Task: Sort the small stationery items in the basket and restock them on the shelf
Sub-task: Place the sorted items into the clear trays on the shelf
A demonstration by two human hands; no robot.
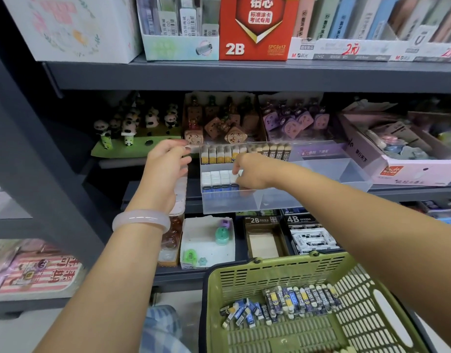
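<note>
step: restocking erasers (220,180) into tray (321,197) front row | R hand (247,174) pinching one at row end | L hand (166,161) fingers curled, steadying tray's left edge | next: more from basket (283,273) below tray

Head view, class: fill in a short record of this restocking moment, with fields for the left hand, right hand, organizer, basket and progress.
left hand: left hand grips the back left corner of the clear plastic organizer tray
right hand: right hand pinches a white-capped lead case at the blue front row
organizer: back row of yellow and dark cases; right compartments look bare
basket: green plastic basket holds loose small lead cases
progress: sorting unfinished
</note>
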